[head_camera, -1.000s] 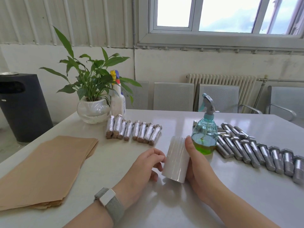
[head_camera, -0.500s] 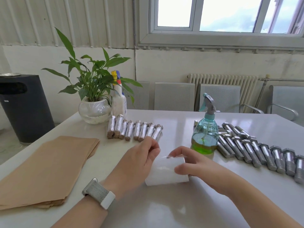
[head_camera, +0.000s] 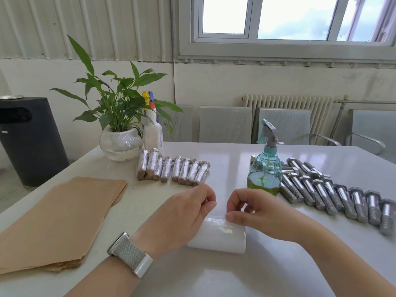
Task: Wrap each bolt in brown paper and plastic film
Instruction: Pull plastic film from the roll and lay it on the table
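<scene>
A white roll of plastic film lies on its side on the table in front of me. My left hand pinches the film's loose edge above the roll's left end, and my right hand pinches it above the right end. A stack of brown paper sheets lies at the left. Several wrapped bolts sit in a row at the middle back. Several bare steel bolts lie in a row at the right.
A teal spray bottle with green liquid stands just beyond my right hand. A potted plant in a glass bowl and a white spray bottle stand at the back left. Grey chairs line the far side; a black bin stands off the left.
The film roll went from upright between my hands to lying on its side. Both hands moved on top of it and now pinch its loose edge.
</scene>
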`<action>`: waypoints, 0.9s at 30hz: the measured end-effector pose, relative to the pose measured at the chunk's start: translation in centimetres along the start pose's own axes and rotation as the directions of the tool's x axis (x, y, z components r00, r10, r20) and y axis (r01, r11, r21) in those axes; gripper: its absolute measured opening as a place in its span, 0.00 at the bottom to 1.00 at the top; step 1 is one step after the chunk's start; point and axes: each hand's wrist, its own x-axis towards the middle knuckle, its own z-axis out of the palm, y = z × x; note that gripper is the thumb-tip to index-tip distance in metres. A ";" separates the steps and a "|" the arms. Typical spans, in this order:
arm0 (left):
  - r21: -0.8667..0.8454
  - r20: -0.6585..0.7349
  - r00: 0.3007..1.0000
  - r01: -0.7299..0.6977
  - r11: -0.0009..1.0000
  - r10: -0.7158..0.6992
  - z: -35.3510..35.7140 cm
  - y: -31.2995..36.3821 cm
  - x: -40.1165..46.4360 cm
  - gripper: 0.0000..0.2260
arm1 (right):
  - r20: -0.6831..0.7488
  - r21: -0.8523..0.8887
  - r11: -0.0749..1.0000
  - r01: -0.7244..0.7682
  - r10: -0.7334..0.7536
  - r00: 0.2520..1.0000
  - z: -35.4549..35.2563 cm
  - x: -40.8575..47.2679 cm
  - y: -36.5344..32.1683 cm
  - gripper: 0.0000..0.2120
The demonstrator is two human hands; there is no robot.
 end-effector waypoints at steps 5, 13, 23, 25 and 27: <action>-0.082 0.008 0.997 0.072 0.994 -0.071 0.0 -0.2 -0.1 0.02 | -0.028 -0.047 0.999 0.027 -0.028 0.999 -0.3 -0.1 -0.2 0.04; -0.350 -0.070 0.978 0.162 0.923 -0.198 -0.3 -0.7 0.3 0.12 | -0.114 -0.061 0.998 -0.010 0.003 0.994 -0.7 -0.3 -0.3 0.06; -0.430 0.016 0.964 0.245 0.869 -0.264 -1.0 -0.2 0.8 0.10 | -0.139 0.006 1.000 0.013 -0.012 0.990 -0.7 0.0 0.1 0.05; -0.367 0.020 0.976 0.208 0.907 -0.216 -1.2 0.0 1.2 0.10 | -0.134 0.004 1.000 0.014 -0.013 0.991 -0.7 0.0 0.2 0.05; -0.322 0.049 0.981 0.191 0.927 -0.185 -1.4 0.1 1.7 0.10 | -0.134 -0.003 1.000 0.018 -0.018 0.991 -0.8 0.0 0.1 0.05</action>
